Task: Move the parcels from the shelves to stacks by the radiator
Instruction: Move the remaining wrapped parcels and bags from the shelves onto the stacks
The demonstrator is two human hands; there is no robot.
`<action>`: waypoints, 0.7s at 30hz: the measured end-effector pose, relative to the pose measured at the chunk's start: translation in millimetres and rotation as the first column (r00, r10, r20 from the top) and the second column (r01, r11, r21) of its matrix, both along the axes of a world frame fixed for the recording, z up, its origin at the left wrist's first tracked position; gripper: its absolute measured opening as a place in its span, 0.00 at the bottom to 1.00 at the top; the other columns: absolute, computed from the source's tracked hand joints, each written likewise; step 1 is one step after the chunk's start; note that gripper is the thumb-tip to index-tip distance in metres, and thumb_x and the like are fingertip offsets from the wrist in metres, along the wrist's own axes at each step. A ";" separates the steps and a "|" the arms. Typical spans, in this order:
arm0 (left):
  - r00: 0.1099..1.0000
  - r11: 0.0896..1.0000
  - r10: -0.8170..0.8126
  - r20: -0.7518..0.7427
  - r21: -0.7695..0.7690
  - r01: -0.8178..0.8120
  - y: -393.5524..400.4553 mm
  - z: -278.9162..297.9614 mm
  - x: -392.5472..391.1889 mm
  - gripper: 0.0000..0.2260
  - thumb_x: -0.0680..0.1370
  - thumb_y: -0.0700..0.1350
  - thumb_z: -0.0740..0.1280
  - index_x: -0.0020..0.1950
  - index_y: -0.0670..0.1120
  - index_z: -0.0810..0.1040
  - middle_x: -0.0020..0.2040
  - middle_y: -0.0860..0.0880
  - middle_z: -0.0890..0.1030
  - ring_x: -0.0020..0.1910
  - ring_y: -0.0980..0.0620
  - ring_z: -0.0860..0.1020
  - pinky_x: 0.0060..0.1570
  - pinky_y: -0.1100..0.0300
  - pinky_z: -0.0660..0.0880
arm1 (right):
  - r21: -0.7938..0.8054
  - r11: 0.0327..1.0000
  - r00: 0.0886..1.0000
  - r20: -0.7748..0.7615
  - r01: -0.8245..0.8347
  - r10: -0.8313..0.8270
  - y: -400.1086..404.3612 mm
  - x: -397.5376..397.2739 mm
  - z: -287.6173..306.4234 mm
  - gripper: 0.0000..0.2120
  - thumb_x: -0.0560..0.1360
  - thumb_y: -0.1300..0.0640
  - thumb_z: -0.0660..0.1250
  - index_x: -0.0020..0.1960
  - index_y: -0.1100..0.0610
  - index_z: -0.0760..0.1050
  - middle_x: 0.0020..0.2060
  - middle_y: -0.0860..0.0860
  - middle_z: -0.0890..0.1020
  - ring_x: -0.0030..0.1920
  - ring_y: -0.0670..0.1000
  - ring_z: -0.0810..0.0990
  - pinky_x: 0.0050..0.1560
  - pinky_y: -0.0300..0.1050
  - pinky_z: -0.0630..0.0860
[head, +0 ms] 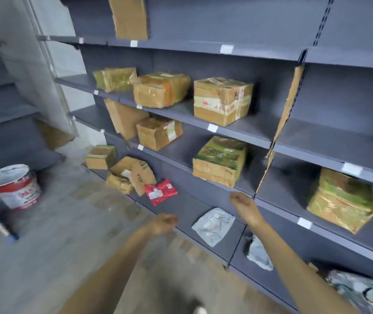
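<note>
Grey shelves (244,137) hold several taped cardboard parcels. A large box (223,100) sits on an upper shelf, and a green-topped box (219,160) on the shelf below. On the lowest shelf lie a red mailer (161,191) and a white mailer (214,225). My left hand (161,224) hovers empty before the lowest shelf, fingers loosely curled. My right hand (244,206) reaches toward the shelf edge just under the green-topped box, holding nothing. No radiator is in view.
A red and white bucket (15,186) stands on the floor at the left. Another green-wrapped parcel (341,198) sits on the right bay. Grey mailers (259,253) lie low at the right. A cardboard strip (283,123) leans between the bays.
</note>
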State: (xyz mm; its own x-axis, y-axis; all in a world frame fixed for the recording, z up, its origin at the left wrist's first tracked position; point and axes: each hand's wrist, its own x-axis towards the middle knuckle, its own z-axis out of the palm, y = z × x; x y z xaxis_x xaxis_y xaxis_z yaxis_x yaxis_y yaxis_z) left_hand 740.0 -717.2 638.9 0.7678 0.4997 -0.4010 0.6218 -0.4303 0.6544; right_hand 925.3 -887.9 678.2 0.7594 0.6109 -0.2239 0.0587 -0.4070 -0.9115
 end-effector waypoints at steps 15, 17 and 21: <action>0.961 0.994 0.091 0.262 -0.089 -0.070 177.9 86.8 192.5 0.16 0.82 0.44 0.57 0.70 0.45 0.70 0.69 0.47 0.70 0.68 0.48 0.69 0.61 0.62 0.66 | 0.150 0.988 0.990 0.129 0.035 -0.055 192.9 173.1 61.8 0.24 0.79 0.52 0.60 0.73 0.53 0.61 0.69 0.50 0.69 0.58 0.52 0.73 0.62 0.50 0.69; 0.931 0.992 0.115 0.347 -0.081 -0.093 201.9 95.4 215.6 0.16 0.81 0.44 0.58 0.69 0.46 0.71 0.65 0.49 0.72 0.65 0.51 0.71 0.58 0.65 0.66 | 0.170 0.984 0.987 0.143 0.052 -0.077 202.8 181.2 64.4 0.25 0.79 0.52 0.60 0.74 0.52 0.59 0.68 0.51 0.70 0.60 0.51 0.73 0.60 0.49 0.69; 0.871 0.990 0.114 0.478 -0.131 -0.058 252.3 114.2 277.8 0.19 0.81 0.48 0.58 0.73 0.48 0.64 0.66 0.48 0.70 0.60 0.55 0.70 0.47 0.70 0.70 | 0.242 0.964 0.978 0.150 0.108 -0.147 217.6 199.6 82.7 0.26 0.79 0.53 0.61 0.74 0.51 0.57 0.58 0.48 0.73 0.48 0.42 0.73 0.54 0.43 0.67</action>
State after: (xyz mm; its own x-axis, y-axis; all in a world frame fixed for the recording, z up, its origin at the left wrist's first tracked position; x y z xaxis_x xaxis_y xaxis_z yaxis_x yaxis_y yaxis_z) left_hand 1017.8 -465.0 753.2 0.8353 0.5478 -0.0461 0.2466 -0.2986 0.9220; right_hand 1124.9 -670.3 760.8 0.8487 0.5268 0.0469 0.1773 -0.1999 -0.9636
